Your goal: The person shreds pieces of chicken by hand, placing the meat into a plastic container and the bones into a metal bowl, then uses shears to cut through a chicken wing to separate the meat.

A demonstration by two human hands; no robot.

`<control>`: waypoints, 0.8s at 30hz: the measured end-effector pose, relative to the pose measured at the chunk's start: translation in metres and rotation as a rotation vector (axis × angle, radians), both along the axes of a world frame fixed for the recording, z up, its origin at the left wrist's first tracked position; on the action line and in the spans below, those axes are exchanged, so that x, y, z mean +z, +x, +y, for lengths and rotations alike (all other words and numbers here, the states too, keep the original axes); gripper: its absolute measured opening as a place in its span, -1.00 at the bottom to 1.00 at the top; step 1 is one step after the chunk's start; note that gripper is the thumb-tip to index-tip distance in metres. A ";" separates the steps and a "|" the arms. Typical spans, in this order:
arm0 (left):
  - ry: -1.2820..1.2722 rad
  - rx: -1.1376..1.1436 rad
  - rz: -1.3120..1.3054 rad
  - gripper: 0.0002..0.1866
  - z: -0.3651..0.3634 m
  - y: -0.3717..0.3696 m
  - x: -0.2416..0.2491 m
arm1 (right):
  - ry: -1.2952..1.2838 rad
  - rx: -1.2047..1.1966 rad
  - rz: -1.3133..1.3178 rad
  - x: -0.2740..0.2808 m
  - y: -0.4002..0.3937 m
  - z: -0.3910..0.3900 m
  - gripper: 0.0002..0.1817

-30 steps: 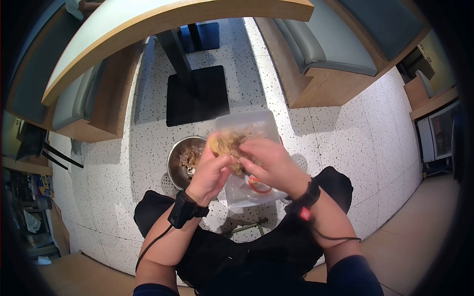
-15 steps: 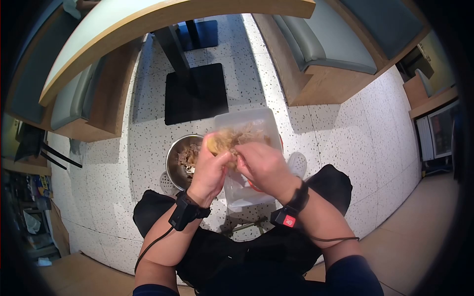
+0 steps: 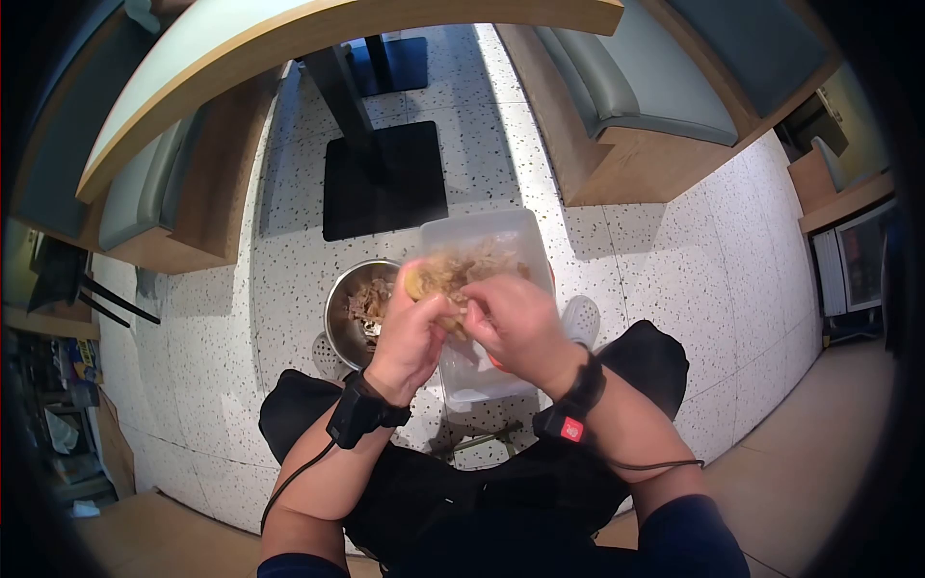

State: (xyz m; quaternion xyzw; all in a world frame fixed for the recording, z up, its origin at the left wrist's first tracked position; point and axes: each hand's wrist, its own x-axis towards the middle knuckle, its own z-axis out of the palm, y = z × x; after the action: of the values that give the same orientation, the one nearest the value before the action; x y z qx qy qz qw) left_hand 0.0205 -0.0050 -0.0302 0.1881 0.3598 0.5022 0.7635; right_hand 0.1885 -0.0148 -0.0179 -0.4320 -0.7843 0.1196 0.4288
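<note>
speckled floor [image 3: 674,270], 2 benches (grey-padded)

2 hands [image 3: 408,337] [image 3: 522,323], 1 steel bowl [image 3: 337,310], 1 tub [image 3: 482,386].

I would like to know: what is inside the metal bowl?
Brownish, meat-like pieces lie in the bowl. The left hand hides part of its right side; what lies there cannot be seen.

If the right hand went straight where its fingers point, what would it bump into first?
The right hand would probably meet the yellowish food first, very close ahead, then maybe the left hand holding it. Depth is unclear.
</note>
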 end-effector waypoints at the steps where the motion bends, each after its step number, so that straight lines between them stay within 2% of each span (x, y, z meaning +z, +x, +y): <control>1: 0.000 0.001 0.000 -0.38 0.000 -0.002 0.001 | -0.050 -0.012 0.034 0.001 0.000 0.000 -0.75; 6: 0.000 -0.042 -0.115 -0.41 -0.005 -0.004 0.013 | -0.106 0.007 0.139 0.010 0.002 0.006 -0.81; 10: 0.013 -0.030 -0.072 -0.39 -0.007 -0.004 0.011 | -0.210 0.060 0.166 0.013 0.006 0.006 -0.82; 14: 0.004 -0.085 -0.060 -0.35 -0.006 -0.009 0.008 | -0.207 0.091 0.153 0.013 0.006 0.005 -0.82; 19: 0.040 -0.029 -0.075 -0.33 -0.003 -0.001 -0.001 | -0.089 0.002 0.059 0.011 -0.005 -0.006 -0.80; 24: 0.042 0.034 -0.051 -0.36 -0.002 0.004 0.006 | -0.159 -0.070 0.137 0.009 -0.003 -0.005 -0.83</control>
State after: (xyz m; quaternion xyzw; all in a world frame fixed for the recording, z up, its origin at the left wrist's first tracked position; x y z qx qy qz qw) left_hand 0.0245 -0.0072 -0.0245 0.1850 0.3325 0.5274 0.7597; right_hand 0.1855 -0.0198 -0.0087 -0.4826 -0.7257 0.1957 0.4497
